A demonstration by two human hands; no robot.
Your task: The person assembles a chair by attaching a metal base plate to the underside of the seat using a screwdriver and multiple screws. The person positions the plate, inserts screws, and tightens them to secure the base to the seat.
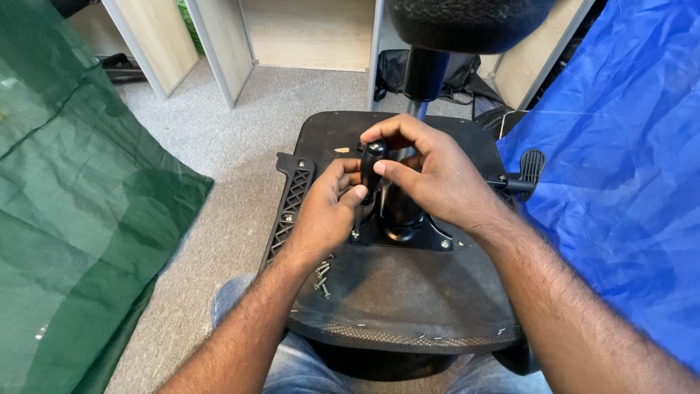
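I look down on an upturned office chair seat resting across my knees, its black fabric underside facing up. At the seat's middle, both my hands meet on a screwdriver with a rounded black handle, standing nearly upright. My right hand is curled shut around the top of the handle; my left hand pinches the lower handle and shaft between thumb and fingers, steadying it. I cannot see the tip; it points down toward the near left corner of the black metal mounting plate, where a screw sits. The chair's gas column rises from that plate toward the far side. I judge the main risk is the tip slipping out of the screw head if the tool leans, which could round the head or jab the fabric. The seat is only balanced on my legs, so hard pressing could tip it. A few loose silver screws lie near the left edge and could roll off onto the grey carpet. A black latticed bracket is fixed along the left, a lever juts right.
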